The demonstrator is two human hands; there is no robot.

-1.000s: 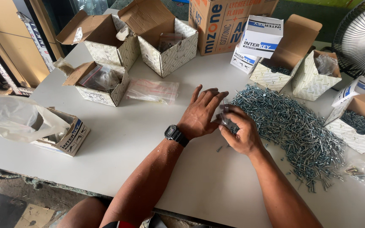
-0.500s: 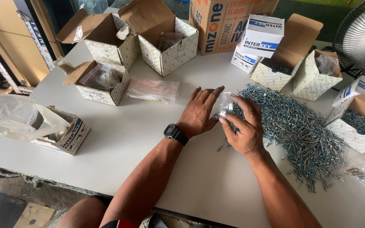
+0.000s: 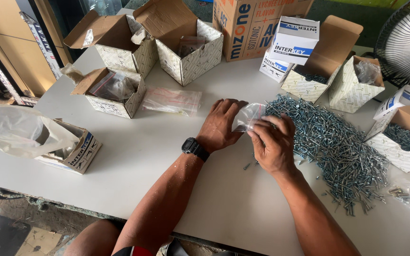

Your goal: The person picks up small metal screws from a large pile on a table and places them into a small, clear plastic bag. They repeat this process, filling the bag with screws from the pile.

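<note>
both hands pinch a small clear plastic bag (image 3: 248,115) on the tabletop (image 3: 134,156): left hand (image 3: 220,124), right hand (image 3: 274,144), beside the screw pile (image 3: 333,142).

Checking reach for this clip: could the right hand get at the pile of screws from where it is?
Probably yes: the right hand lies right beside the pile of screws, with nothing between, though it holds the small clear bag.

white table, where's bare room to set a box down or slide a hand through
The white table is bare along its near edge, between the small open carton holding a white bag and the left hand. Right of the right hand it is crowded by the heap of silver screws; the far edge is lined with open cardboard boxes.
</note>
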